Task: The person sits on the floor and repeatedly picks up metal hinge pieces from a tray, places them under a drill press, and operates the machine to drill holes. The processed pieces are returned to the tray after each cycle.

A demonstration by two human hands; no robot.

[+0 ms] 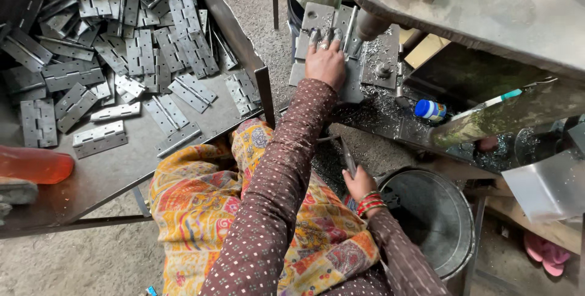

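My left hand [326, 61] lies flat with fingers spread on an open grey metal hinge [317, 18]. The hinge rests on the drill table [381, 58], just left of the drill spindle [367, 26]. My right hand [358, 183], with red bangles at the wrist, grips another metal hinge [347, 157] seen edge-on. It holds that hinge above my lap, beside the rim of a metal bucket [454, 201]. Both arms wear brown dotted sleeves.
A metal tray table [122, 168] at the left carries a heap of several grey hinges [122, 46] and an orange bottle [33, 165]. Metal shavings cover the machine base by a small blue-capped bottle [429, 109]. Pink sandals [544, 254] lie on the floor at the right.
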